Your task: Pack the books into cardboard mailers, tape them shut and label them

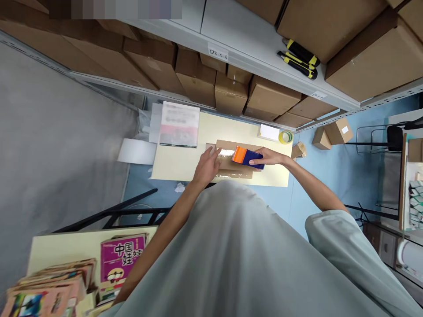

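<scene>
A flattish piece of brown cardboard (pixel 239 174) lies on the cream table, with shiny clear tape (pixel 226 153) across its middle and along its near edge. My left hand (pixel 206 167) rests at the cardboard's left end, fingers stretched out and thumb apart, with no object visible in it. My right hand (pixel 269 157) grips the right end of an orange and dark-blue boxy item (pixel 246 157), which is tilted over the cardboard beside the tape. I cannot make out exactly what kind of item this is.
Behind the table (pixel 178 165), a shelf (pixel 238 26) holds brown boxes and box cutters (pixel 300 58). A tape roll (pixel 286 137), a small white box (pixel 269 132) and printed papers (pixel 180 125) lie at the table's back. Magazines (pixel 120 264) are stacked lower left.
</scene>
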A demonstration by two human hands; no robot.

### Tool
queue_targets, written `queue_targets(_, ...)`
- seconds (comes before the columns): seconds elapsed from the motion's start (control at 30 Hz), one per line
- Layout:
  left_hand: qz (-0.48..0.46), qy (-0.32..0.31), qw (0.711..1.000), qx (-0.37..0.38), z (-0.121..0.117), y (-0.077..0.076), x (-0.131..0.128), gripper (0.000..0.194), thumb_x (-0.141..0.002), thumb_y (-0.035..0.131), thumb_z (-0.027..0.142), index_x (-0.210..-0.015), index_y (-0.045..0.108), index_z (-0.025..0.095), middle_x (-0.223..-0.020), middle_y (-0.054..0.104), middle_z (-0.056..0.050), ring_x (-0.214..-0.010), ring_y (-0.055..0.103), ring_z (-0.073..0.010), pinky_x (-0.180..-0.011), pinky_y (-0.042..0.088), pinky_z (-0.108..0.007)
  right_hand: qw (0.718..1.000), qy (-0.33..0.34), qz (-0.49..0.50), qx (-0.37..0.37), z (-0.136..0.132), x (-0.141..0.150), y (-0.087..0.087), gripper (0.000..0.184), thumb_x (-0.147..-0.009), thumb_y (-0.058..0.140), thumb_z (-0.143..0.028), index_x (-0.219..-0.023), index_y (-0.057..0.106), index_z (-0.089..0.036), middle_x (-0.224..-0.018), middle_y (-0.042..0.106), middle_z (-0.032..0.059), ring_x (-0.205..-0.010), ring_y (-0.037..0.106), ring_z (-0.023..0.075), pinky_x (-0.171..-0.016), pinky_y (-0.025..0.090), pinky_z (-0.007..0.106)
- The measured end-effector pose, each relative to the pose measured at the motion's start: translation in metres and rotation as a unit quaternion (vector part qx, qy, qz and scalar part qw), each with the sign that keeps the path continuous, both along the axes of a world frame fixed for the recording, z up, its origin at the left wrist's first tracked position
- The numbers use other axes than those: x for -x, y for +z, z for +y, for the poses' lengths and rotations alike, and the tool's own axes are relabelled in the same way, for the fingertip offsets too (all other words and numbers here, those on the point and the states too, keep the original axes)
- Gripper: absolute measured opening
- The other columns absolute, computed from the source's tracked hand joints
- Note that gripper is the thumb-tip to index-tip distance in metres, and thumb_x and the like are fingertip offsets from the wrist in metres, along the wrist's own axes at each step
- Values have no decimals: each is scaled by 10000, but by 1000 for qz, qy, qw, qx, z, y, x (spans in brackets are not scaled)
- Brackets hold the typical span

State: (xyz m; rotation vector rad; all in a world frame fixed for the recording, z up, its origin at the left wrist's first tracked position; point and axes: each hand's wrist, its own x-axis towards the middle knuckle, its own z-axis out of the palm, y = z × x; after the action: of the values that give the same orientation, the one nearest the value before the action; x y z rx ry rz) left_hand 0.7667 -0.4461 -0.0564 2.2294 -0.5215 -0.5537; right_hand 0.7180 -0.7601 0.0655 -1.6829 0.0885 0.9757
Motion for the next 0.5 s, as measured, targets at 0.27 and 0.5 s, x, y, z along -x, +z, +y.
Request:
queue_targets(0.27,182,138,958,175,-28,37,5,583,-1065,571,662,-1299,783,172,-1350,791,-141,-1267,732,-300,-1133,584,-451,1000,4,5,12,0,-3,-5,566,-798,884,-719,-813,671,-195,-720,741,-5,-638,659,143,-608,545,254)
queue_targets(0.5,314,162,909,221,-38,39,5,621,-894,777,719,-1162,835,163,-1198,838,-130,-1112,774,-296,-950,647,-411,1000,2,-8,25,-1,-1,-12,566,-789,889,-710,-813,678,-186,-705,689,-23,-635,613,129,-572,488,240)
